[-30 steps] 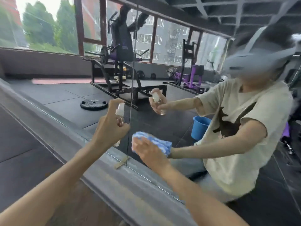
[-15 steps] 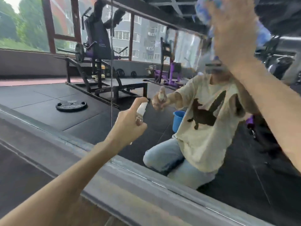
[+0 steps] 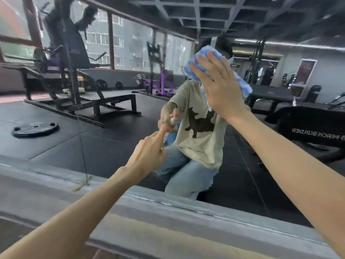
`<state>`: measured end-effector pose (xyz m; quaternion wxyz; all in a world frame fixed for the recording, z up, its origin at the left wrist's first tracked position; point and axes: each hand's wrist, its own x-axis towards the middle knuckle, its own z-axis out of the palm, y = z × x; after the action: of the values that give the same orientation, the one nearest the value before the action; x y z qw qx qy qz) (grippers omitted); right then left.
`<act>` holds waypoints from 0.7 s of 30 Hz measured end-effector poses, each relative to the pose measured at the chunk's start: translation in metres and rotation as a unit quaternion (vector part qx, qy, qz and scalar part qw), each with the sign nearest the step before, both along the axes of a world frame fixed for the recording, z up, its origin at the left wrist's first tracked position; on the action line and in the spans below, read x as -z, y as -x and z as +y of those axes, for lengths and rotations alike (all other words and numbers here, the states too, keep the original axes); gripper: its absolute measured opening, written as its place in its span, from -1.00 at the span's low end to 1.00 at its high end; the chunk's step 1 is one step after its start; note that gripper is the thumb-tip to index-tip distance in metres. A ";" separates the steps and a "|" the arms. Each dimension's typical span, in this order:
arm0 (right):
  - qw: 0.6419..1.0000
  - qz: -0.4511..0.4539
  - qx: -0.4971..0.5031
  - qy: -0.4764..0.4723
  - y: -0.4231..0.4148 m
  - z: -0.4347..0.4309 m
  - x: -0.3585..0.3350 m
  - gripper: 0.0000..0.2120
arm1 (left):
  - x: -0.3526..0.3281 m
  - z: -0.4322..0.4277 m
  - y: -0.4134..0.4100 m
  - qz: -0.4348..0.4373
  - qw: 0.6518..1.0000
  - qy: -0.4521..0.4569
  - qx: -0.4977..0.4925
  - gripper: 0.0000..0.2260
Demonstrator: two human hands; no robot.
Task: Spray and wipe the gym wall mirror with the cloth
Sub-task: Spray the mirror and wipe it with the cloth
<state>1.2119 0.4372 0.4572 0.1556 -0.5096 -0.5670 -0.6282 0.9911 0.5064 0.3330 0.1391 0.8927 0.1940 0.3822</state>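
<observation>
Mirror (image 3: 115, 144) glass fills the view, with a grey ledge (image 3: 168, 221) running along its foot toward 6 o'clock. At 1 o'clock the right hand (image 3: 218, 86) lies flat, fingers straight and slightly spread, pressing the blue-and-white cloth (image 3: 205, 50) against the glass. Near centre, toward 7 o'clock, the left hand (image 3: 149, 154) points its index finger at the glass, the remaining fingers curled around the spray bottle (image 3: 172, 122), which shows plainly only in reflection.

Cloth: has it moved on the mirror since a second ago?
Yes. The cloth, under the right hand, has gone up: from just above the bottom ledge to high above it.
</observation>
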 end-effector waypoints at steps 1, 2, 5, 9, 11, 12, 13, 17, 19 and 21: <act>1.000 0.001 -0.003 -0.004 0.001 0.001 0.000 -0.47 | 0.001 -0.005 -0.003 0.001 1.000 0.006 0.005 -0.56; 1.000 -0.001 -0.007 -0.011 0.001 0.001 0.000 -0.47 | 0.002 -0.009 -0.006 0.001 1.000 0.012 0.015 -0.54; 0.999 0.003 -0.007 -0.045 0.002 0.004 0.006 -0.45 | 0.006 -0.018 -0.008 0.004 0.999 -0.012 0.036 -0.45; 0.996 0.021 0.000 -0.089 0.011 0.013 0.018 -0.45 | 0.013 -0.021 -0.002 -0.016 0.999 -0.035 -0.005 -0.45; 0.994 0.028 -0.001 -0.106 0.013 0.015 0.021 -0.44 | 0.020 -0.026 0.003 -0.035 0.999 -0.024 -0.027 -0.49; 0.993 0.033 -0.003 -0.116 0.013 0.017 0.023 -0.43 | 0.025 -0.027 0.006 -0.040 0.998 -0.020 -0.035 -0.51; 0.992 0.041 -0.005 -0.120 0.016 0.019 0.026 -0.43 | 0.029 -0.027 0.009 -0.047 0.998 -0.014 -0.039 -0.52; 0.999 0.010 0.000 -0.035 0.037 0.038 0.076 -0.47 | 0.039 -0.022 0.017 -0.110 0.991 0.049 -0.065 -0.47; 0.992 -0.070 0.034 0.101 0.042 0.036 0.146 -0.53 | 0.041 -0.020 0.020 -0.133 0.986 0.069 -0.077 -0.45; 0.951 -0.145 0.091 0.258 0.039 0.028 0.220 -0.34 | 0.045 -0.019 0.027 -0.130 0.985 0.078 -0.082 -0.45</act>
<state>1.1726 0.4648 0.2369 -0.1231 -0.4853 -0.6772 -0.5392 0.9644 0.4869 0.2883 0.2005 0.8031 0.2762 0.4884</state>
